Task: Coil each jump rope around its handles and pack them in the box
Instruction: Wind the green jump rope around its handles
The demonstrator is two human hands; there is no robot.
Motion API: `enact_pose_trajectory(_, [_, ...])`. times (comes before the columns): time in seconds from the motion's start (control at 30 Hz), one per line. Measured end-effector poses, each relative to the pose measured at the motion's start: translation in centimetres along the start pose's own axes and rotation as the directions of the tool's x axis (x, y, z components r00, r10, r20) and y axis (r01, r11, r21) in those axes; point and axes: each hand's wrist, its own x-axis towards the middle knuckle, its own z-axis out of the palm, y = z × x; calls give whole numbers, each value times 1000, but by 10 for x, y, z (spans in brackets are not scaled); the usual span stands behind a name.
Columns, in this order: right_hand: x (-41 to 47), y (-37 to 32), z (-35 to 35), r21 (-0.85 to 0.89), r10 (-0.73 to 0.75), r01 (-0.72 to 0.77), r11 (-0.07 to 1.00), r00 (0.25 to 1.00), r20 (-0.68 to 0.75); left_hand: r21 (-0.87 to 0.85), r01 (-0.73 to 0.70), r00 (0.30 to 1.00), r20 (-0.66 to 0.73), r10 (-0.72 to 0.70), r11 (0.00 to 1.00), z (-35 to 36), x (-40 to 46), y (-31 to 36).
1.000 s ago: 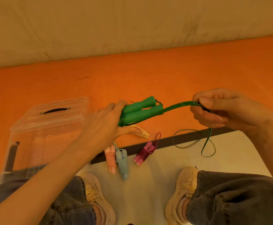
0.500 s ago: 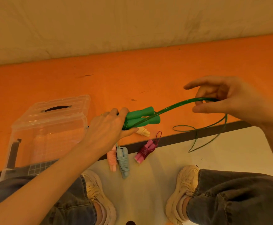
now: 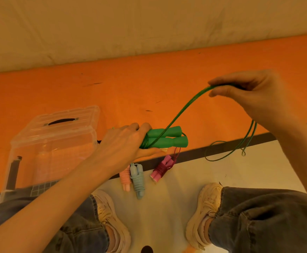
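My left hand (image 3: 123, 143) grips the two green handles (image 3: 169, 138) of a jump rope, held side by side. The green rope (image 3: 183, 110) runs from the handles up to my right hand (image 3: 254, 95), which pinches it between thumb and fingers, raised at the right. The slack hangs below that hand and loops on the floor (image 3: 222, 152). A clear plastic box (image 3: 52, 147) with its lid shut stands at the left. Three coiled ropes lie on the floor: pink-orange (image 3: 125, 178), light blue (image 3: 138, 179) and pink with a dark red cord (image 3: 160, 169).
An orange mat (image 3: 149, 84) covers the floor ahead, edged by a dark strip (image 3: 194, 154). My two knees in jeans and pale sneakers (image 3: 203, 207) fill the bottom of the view. A small cream piece (image 3: 164, 150) shows under the green handles.
My right hand has risen and moved away to the right, drawing the green rope out longer and steeper. My left hand with the handles has stayed about in place.
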Motion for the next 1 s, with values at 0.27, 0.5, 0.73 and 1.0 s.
enact_pose_trajectory(0.27, [32, 18, 31, -160, -29, 12, 987, 994, -101, -8, -164, 979, -125, 161, 986, -8, 2, 26])
enact_pose_trajectory(0.5, [39, 29, 46, -242, 71, -67, 968, 997, 8, -30, -210, 961, -190, 201, 977, -16, -1, 41])
enact_pose_trajectory(0.73, [38, 31, 56, -254, 113, -83, 964, 988, 106, 77, -317, 928, -182, 326, 945, -13, -1, 41])
enact_pose_trajectory(1.0, [38, 36, 60, -244, 180, -127, 962, 961, 208, 51, -242, 942, -226, 247, 969, -20, -1, 46])
